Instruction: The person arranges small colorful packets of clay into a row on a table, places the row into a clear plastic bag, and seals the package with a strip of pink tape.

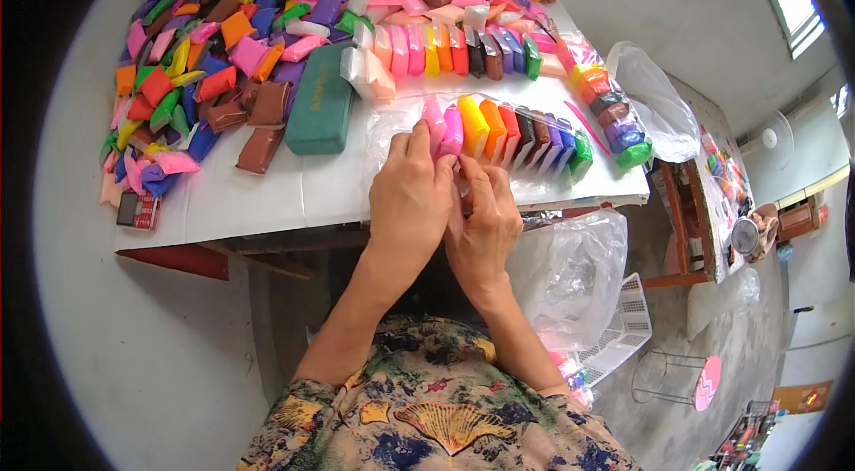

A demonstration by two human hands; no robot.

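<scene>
In the head view, a row of coloured clay packets [512, 137] stands on edge near the table's front, running from pink through yellow, orange, red, black, brown and blue to green. Clear plastic film [385, 125] lies under and around this row. My left hand [411, 190] is closed at the row's left end, its fingertips on a pink packet [451, 130]. Close beside it, my right hand [484, 217] has curled fingers against the near side of the row; what they grip is hidden.
A loose heap of coloured packets [240, 26] covers the table's back and left. A green box [321, 101] stands beside a second row of packets [445, 51]. At the right lies a filled clear bag [610, 106]. Below the edge hang plastic bags [570, 262] near a white basket [621, 328].
</scene>
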